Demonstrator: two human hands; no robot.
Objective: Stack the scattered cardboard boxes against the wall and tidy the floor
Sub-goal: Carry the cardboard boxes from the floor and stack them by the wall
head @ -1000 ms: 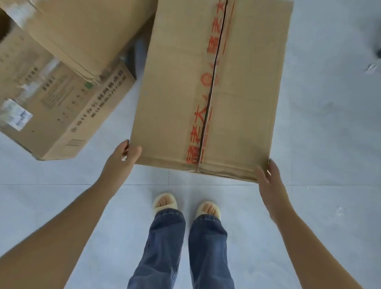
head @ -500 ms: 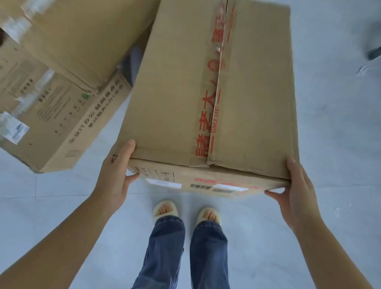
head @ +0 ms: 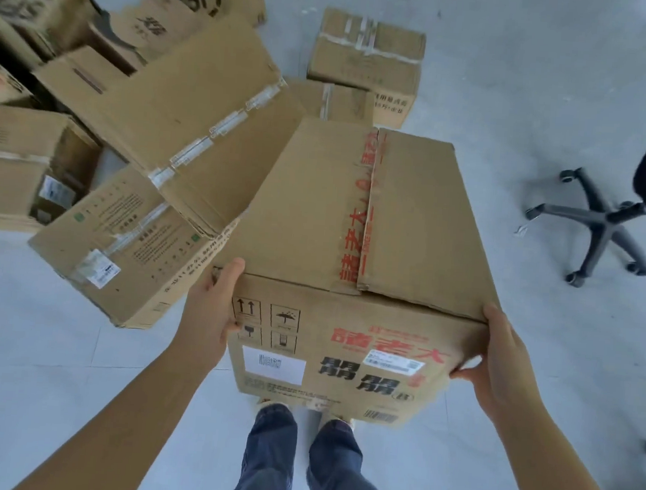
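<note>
Head view: both hands are on the big cardboard box (head: 356, 243), the one with red tape along its top seam and red and black print on its near face. The left hand (head: 209, 313) clasps the near-left corner, thumb hooked over the top edge, fingers hidden behind the side. The right hand (head: 497, 356) grips the near-right corner, thumb pressed on the near face, fingers wrapped round the side. The box sits between the two hands, above the person's feet, its far end tipped away. Just left of the left hand, a printed carton (head: 122, 246) lies tilted on the grey floor (head: 38, 359), another taped box (head: 177, 120) leaning on it. Well right of the right hand stands an office chair base (head: 598, 222).
</note>
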